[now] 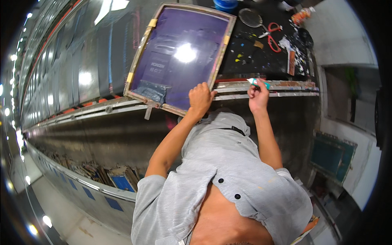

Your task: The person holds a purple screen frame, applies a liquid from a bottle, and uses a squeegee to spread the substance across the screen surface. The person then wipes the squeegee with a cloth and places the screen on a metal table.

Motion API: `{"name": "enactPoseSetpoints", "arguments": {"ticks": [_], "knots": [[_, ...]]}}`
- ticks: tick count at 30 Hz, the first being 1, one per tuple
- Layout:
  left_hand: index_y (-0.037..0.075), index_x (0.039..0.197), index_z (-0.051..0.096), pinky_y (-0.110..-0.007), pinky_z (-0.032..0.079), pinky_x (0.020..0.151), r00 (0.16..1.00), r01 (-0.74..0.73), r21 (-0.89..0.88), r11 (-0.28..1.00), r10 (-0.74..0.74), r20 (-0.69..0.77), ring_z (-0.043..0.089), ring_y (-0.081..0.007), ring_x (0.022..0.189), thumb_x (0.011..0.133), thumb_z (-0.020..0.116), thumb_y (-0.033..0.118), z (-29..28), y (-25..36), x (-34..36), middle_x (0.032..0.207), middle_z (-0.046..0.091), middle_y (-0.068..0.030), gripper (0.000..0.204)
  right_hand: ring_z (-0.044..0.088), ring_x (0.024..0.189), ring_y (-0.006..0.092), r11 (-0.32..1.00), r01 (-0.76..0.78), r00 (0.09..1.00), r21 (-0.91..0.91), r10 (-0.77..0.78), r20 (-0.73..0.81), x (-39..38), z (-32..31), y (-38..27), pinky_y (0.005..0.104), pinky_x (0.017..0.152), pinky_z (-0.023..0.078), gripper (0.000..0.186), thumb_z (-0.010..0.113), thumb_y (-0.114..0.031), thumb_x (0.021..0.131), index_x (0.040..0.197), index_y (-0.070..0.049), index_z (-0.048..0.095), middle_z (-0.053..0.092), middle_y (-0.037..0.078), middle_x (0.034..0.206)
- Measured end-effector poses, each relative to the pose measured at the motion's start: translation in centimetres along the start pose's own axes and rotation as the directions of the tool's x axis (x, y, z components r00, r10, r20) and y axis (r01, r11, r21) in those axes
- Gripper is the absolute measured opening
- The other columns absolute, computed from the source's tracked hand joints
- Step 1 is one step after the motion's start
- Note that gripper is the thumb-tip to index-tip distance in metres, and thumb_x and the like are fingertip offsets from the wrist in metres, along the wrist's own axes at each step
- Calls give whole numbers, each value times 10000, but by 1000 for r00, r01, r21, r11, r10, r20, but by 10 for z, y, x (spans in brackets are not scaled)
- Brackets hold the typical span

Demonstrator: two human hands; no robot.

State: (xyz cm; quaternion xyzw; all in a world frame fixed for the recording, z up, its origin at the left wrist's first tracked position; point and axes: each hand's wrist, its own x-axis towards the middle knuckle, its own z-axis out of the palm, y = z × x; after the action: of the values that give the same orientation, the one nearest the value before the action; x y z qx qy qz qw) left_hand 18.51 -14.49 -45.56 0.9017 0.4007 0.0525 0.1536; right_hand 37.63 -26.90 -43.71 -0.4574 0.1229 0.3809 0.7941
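A screen printing frame [135, 65] with purple mesh lies tilted on the long table. Pale lettering shows faintly in the mesh, and a dark tape patch [151, 90] covers its near left part. My left hand [200, 99] is closed over the frame's near right corner, its fingertips reaching the mesh side. To the right of the frame, above the table's front rail, my right hand [258, 99] grips a small white and green tube [266, 85]. The tube's pale pointed tip faces left, toward the frame.
Scissors with red handles [273, 37], a round mesh strainer [250, 18], an orange-labelled bottle [303, 15] and a blue tub [226, 5] sit on the paint-spotted dark surface. The rail [286, 86] runs along its front. More frames [122, 179] stand stored behind me.
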Motion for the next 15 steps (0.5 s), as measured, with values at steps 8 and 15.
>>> {"name": "enactPoseSetpoints", "arguments": {"ticks": [8, 15], "knots": [[27, 867, 553, -409, 458, 617, 983, 33, -113, 993, -52, -175, 593, -323, 720, 786, 727, 424, -14, 9, -12, 781, 590, -135, 441, 471, 545, 108, 996, -86, 979, -35, 91, 185, 2, -2, 3, 234, 475, 346, 104, 652, -195, 870, 873, -129, 572, 567, 5, 714], [25, 875, 602, -366, 428, 577, 726, 265, -438, 859, -477, -496, 521, -254, 628, 766, 784, 233, -61, -23, -78, 739, 548, -88, 297, 428, 530, 94, 891, -166, 644, -421, 422, 638, -34, 44, 8, 237, 483, 344, 195, 684, -112, 821, 964, -20, 588, 530, 36, 702]]}}
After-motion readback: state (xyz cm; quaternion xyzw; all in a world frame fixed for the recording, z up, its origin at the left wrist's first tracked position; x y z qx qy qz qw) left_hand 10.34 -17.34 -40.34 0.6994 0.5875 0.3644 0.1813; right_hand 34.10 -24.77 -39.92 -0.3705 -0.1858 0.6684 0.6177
